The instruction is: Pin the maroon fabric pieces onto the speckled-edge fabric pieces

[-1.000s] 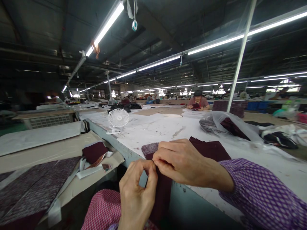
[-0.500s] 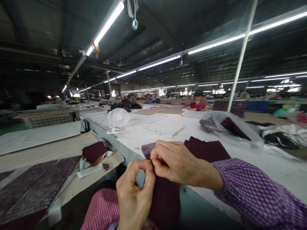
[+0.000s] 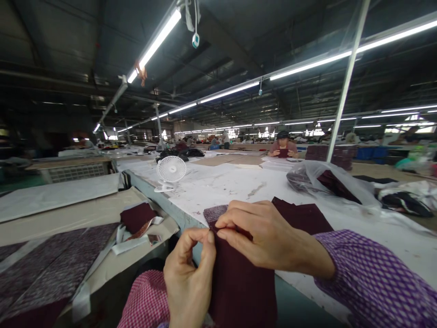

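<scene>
Head view, maroon fabric piece (image 3: 239,282) hanging below both hands' pinching grip

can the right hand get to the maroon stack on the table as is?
Probably yes, once it lets go. The right hand is pinching the maroon fabric piece together with the left hand; the maroon stack lies just behind it, uncovered.

Bare white table (image 3: 232,184) lies open in the middle, beyond the stack of dark maroon fabric pieces (image 3: 303,216). The small white desk fan (image 3: 170,171) blocks the far left edge; a crumpled clear plastic bag (image 3: 327,180) crowds the far right. A dark gap separates the left paper-covered table (image 3: 78,214).
</scene>
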Motion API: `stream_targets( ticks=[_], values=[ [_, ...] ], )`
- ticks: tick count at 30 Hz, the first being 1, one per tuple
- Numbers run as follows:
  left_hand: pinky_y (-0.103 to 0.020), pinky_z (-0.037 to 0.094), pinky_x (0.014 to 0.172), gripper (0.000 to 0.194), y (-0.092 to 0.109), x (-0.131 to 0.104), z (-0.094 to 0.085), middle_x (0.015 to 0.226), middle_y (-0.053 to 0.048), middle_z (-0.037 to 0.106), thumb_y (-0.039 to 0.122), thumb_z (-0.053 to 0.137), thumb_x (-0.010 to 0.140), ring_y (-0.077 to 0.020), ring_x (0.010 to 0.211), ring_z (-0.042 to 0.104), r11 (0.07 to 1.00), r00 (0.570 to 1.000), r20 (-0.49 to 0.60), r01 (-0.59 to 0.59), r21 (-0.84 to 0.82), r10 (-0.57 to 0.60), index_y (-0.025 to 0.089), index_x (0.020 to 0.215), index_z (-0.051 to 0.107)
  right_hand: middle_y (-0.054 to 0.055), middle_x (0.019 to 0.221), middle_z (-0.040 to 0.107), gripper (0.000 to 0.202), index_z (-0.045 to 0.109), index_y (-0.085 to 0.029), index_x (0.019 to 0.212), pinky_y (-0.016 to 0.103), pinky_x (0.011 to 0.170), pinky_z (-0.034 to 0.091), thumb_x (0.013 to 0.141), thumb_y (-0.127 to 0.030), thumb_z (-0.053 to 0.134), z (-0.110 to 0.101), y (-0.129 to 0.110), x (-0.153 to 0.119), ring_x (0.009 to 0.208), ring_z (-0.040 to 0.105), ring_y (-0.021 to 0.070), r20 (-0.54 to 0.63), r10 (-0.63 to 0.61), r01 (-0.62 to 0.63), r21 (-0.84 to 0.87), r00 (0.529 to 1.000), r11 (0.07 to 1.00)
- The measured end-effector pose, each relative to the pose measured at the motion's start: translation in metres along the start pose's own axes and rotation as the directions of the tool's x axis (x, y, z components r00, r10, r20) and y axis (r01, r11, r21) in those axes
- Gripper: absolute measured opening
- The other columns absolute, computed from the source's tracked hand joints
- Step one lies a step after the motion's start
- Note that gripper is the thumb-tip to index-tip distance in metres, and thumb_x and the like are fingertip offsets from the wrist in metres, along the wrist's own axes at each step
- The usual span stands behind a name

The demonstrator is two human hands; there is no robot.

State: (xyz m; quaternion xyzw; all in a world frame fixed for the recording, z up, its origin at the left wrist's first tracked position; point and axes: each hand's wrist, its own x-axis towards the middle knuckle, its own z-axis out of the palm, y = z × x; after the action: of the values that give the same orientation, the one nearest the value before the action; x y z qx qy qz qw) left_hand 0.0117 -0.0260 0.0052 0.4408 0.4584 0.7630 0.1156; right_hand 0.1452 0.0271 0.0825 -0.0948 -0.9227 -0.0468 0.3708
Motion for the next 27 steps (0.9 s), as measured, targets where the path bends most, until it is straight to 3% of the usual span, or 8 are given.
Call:
stream_targets(
  ticks=[4,9,13,17,20,25,27],
  values=[
    [-0.019,0.043,0.062,0.008,0.000,-0.002,0.004,0.065,0.004,0.062,0.023,0.063,0.078,-0.0093,0.059,0.056,0.967,0.975,-0.008,-0.218,0.133,0.221,0.019,0.071,0.062,0.002,0.077,0.063,0.013,0.062,-0.014,0.080,0.019,0.055,0.038,0.087,-0.018,0.052,0.003,0.000,0.000,0.062,0.053,0.0081,0.023,0.029,-0.029,0.002,0.999,1.000],
    [-0.018,0.041,0.058,0.010,0.002,-0.001,0.001,0.063,0.005,0.060,0.015,0.060,0.080,-0.0080,0.055,0.054,0.856,0.898,0.057,-0.433,0.282,0.435,0.020,0.071,0.058,0.001,0.073,0.061,0.012,0.060,-0.014,0.075,0.019,0.054,0.036,0.083,-0.013,0.052,0.004,0.000,0.001,0.060,0.051,0.0077,0.014,0.080,-0.080,0.012,0.997,0.997],
    [-0.019,0.042,0.060,0.010,0.001,0.003,-0.002,0.066,0.004,0.061,0.010,0.058,0.080,-0.0089,0.059,0.056,0.740,0.819,0.188,-0.572,0.354,0.542,0.019,0.076,0.057,-0.001,0.066,0.057,0.011,0.056,-0.014,0.068,0.019,0.051,0.032,0.078,-0.009,0.052,0.005,0.001,0.000,0.054,0.045,0.0064,0.022,0.086,-0.086,0.015,0.996,0.996],
    [-0.020,0.043,0.062,0.011,-0.002,0.006,-0.003,0.066,0.003,0.060,0.009,0.056,0.081,-0.0099,0.060,0.056,0.696,0.782,0.221,-0.620,0.362,0.583,0.019,0.076,0.056,-0.003,0.064,0.053,0.009,0.053,-0.014,0.069,0.019,0.048,0.030,0.075,-0.008,0.051,0.010,0.004,0.000,0.052,0.040,0.0057,0.010,0.061,-0.061,0.002,0.998,0.998],
    [-0.020,0.042,0.060,0.010,-0.003,0.006,-0.003,0.065,0.004,0.060,0.010,0.057,0.081,-0.0092,0.058,0.055,0.717,0.801,0.228,-0.597,0.359,0.553,0.019,0.075,0.056,-0.002,0.066,0.052,0.009,0.053,-0.014,0.071,0.020,0.048,0.031,0.076,-0.009,0.048,0.016,0.007,-0.001,0.052,0.040,0.0062,-0.021,0.008,-0.010,-0.061,1.000,0.998],
    [-0.020,0.040,0.059,0.015,-0.002,0.007,-0.005,0.059,0.004,0.054,0.018,0.056,0.082,-0.0084,0.054,0.050,0.838,0.905,0.199,-0.423,0.344,0.376,0.018,0.067,0.056,0.002,0.067,0.054,0.019,0.056,-0.012,0.070,0.024,0.048,0.031,0.083,-0.010,0.043,0.022,0.019,0.001,0.054,0.042,0.0096,-0.018,-0.249,0.219,-0.417,0.968,0.882],
    [-0.020,0.039,0.058,0.017,-0.001,0.009,-0.006,0.059,0.004,0.054,0.024,0.057,0.081,-0.0088,0.055,0.049,0.910,0.949,0.203,-0.292,0.295,0.239,0.018,0.066,0.057,0.003,0.069,0.056,0.019,0.058,-0.012,0.073,0.023,0.050,0.034,0.086,-0.010,0.044,0.017,0.024,0.004,0.056,0.045,0.0095,0.008,-0.240,0.229,-0.329,0.971,0.916]
  ],
)
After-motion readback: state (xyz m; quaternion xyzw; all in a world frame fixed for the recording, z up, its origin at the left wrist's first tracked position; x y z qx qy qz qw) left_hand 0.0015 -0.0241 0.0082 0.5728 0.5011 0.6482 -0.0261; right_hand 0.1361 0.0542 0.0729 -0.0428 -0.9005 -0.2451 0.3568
